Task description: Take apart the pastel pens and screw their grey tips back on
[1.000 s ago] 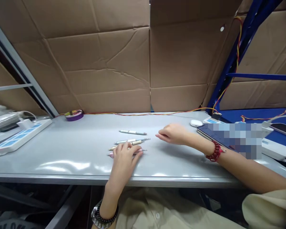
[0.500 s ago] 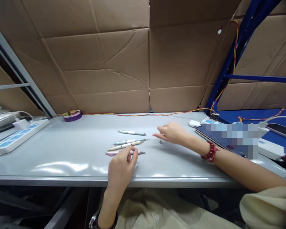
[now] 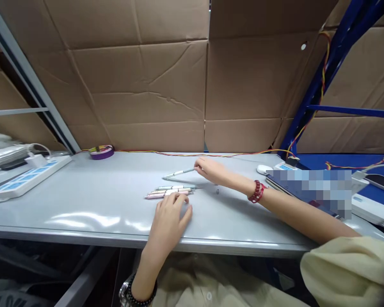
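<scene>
Pinched in the fingers of my right hand (image 3: 211, 169) is the right end of a slim white and pale blue-green pen (image 3: 178, 173). That pen is tilted, its left end low at the tabletop. Nearer to me, a pink pen (image 3: 154, 196), a cream pen and a light blue pen (image 3: 171, 187) lie side by side. My left hand (image 3: 170, 219) rests on the table, fingertips at the pink pen, fingers spread and thumb apart. A tiny grey metal piece (image 3: 217, 191) stands on the grey table (image 3: 115, 192), just below my right wrist.
A purple tape roll (image 3: 101, 152) sits at the back left, by a thin red-yellow wire. At left is a white power strip (image 3: 28, 179). A white mouse-like object (image 3: 264, 169) and a dark flat device (image 3: 307, 192) lie at right. Cardboard (image 3: 147, 85) walls the back.
My right hand has moved left and taken hold of the far pen, raising its right end. My left fingers have uncurled, and the three nearer pens now lie closer together.
</scene>
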Available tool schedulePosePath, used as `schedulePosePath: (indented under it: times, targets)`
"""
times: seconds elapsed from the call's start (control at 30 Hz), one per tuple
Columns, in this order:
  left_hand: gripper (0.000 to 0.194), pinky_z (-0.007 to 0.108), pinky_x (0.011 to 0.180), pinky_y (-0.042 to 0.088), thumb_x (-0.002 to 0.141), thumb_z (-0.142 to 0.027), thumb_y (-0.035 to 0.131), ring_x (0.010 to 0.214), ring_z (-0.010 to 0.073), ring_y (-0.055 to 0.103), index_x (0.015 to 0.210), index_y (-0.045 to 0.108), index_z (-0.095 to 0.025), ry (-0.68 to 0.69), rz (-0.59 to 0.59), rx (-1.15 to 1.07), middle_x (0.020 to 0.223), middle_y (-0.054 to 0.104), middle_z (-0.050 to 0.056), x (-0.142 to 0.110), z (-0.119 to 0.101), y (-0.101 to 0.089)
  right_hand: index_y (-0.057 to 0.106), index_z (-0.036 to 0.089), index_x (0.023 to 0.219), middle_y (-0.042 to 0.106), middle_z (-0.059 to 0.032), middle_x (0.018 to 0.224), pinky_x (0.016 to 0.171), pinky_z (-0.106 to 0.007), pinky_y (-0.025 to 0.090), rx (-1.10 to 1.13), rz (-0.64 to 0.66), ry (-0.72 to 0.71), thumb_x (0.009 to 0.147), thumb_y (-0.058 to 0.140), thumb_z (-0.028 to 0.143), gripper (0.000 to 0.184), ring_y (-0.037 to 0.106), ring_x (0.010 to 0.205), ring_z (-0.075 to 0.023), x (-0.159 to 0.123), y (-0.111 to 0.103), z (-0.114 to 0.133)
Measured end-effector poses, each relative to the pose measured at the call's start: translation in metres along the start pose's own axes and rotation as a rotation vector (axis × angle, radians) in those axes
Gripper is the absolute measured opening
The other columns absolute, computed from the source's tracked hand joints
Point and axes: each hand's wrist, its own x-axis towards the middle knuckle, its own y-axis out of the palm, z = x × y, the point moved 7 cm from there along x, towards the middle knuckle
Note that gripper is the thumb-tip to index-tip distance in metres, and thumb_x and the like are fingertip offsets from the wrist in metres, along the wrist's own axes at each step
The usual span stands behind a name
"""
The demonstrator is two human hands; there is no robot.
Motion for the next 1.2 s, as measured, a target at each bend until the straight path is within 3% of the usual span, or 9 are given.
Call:
schedulePosePath:
  times: [0.17, 0.27, 0.33, 0.43, 0.57, 0.8, 0.93, 1.03, 1.2]
  targets:
    - [0.029, 0.045, 0.094, 0.037, 0.084, -0.026, 0.054, 0.117, 0.0276, 0.041, 0.112, 0.048, -0.023, 0.098, -0.43, 0.008, 0.123, 0.044, 0.011, -0.01, -0.01, -0.03, 0.047, 0.019, 0.083, 0.048, -0.003, 0.08, 0.061, -0.026, 0.038, 0.28, -0.482, -0.005, 0.095, 0.034, 0.027, 0.02, 0.044, 0.065, -0.0135, -0.046, -0.066, 0.016]
    - [0.037, 0.044, 0.092, 0.036, 0.08, -0.028, 0.062, 0.115, 0.029, 0.044, 0.113, 0.048, -0.022, 0.226, -0.604, 0.076, 0.121, 0.047, 0.013, -0.018, -0.027, -0.039, 0.045, 0.02, 0.079, 0.045, 0.0, 0.072, 0.057, -0.024, 0.037, 0.549, -0.411, 0.013, 0.094, 0.036, 0.031, 0.021, 0.042, 0.061, -0.0125, -0.069, -0.056, 0.033]
    - [0.027, 0.04, 0.088, 0.037, 0.082, -0.027, 0.061, 0.103, 0.0252, 0.053, 0.107, 0.052, -0.022, 0.263, -0.559, 0.089, 0.108, 0.059, 0.009, -0.016, -0.034, -0.036, 0.041, 0.02, 0.073, 0.043, 0.0014, 0.068, 0.055, -0.024, 0.035, 0.634, -0.261, 0.028, 0.095, 0.035, 0.034, 0.027, 0.04, 0.059, -0.0118, -0.076, -0.034, 0.043]
    - [0.008, 0.033, 0.078, 0.036, 0.087, -0.028, 0.054, 0.076, 0.0176, 0.06, 0.089, 0.056, -0.021, 0.222, -0.331, 0.05, 0.078, 0.066, 0.0, -0.008, -0.032, -0.022, 0.034, 0.02, 0.064, 0.037, 0.0038, 0.059, 0.053, -0.024, 0.031, 0.647, -0.049, 0.062, 0.096, 0.028, 0.036, 0.037, 0.035, 0.055, -0.0103, -0.081, 0.0, 0.048]
    - [0.018, 0.035, 0.081, 0.035, 0.092, -0.027, 0.042, 0.071, 0.0164, 0.06, 0.085, 0.056, -0.02, 0.107, -0.089, 0.067, 0.076, 0.067, 0.0, -0.002, -0.021, -0.009, 0.034, 0.018, 0.059, 0.034, 0.0051, 0.052, 0.05, -0.023, 0.027, 0.596, 0.093, 0.038, 0.095, 0.029, 0.038, 0.042, 0.032, 0.05, -0.009, -0.08, 0.021, 0.043]
    - [0.024, 0.028, 0.059, 0.037, 0.094, -0.02, 0.028, 0.067, 0.0182, 0.057, 0.082, 0.049, -0.022, 0.025, 0.124, 0.035, 0.074, 0.062, 0.0, 0.002, -0.007, 0.0, 0.053, 0.018, 0.088, 0.058, -0.0031, 0.082, 0.062, -0.022, 0.038, 0.475, 0.002, -0.143, 0.09, 0.046, 0.037, 0.021, 0.05, 0.068, -0.0121, -0.08, 0.006, 0.048]
    - [0.027, 0.028, 0.058, 0.035, 0.093, -0.017, 0.022, 0.065, 0.0184, 0.057, 0.08, 0.046, -0.021, 0.038, 0.144, 0.077, 0.071, 0.06, 0.0, 0.002, -0.007, 0.003, 0.053, 0.017, 0.072, 0.052, 0.0012, 0.062, 0.053, -0.022, 0.033, 0.41, 0.079, -0.091, 0.09, 0.044, 0.039, 0.03, 0.043, 0.053, -0.0102, -0.077, 0.014, 0.044]
    - [0.029, 0.027, 0.055, 0.033, 0.095, -0.022, 0.019, 0.063, 0.0184, 0.058, 0.083, 0.046, -0.022, 0.017, 0.162, 0.077, 0.07, 0.06, 0.0, 0.0, -0.008, 0.002, 0.049, 0.017, 0.062, 0.047, 0.0028, 0.053, 0.052, -0.022, 0.032, 0.514, 0.112, -0.062, 0.094, 0.035, 0.036, 0.04, 0.039, 0.049, -0.009, -0.076, 0.02, 0.045]
    - [0.023, 0.025, 0.052, 0.031, 0.096, -0.035, 0.024, 0.062, 0.0192, 0.062, 0.096, 0.045, -0.025, -0.03, 0.209, 0.071, 0.07, 0.063, -0.003, -0.002, -0.009, 0.001, 0.055, 0.017, 0.087, 0.058, -0.0005, 0.077, 0.057, -0.02, 0.038, 0.687, 0.08, -0.074, 0.083, 0.056, 0.04, 0.023, 0.05, 0.065, -0.0106, -0.076, 0.015, 0.049]
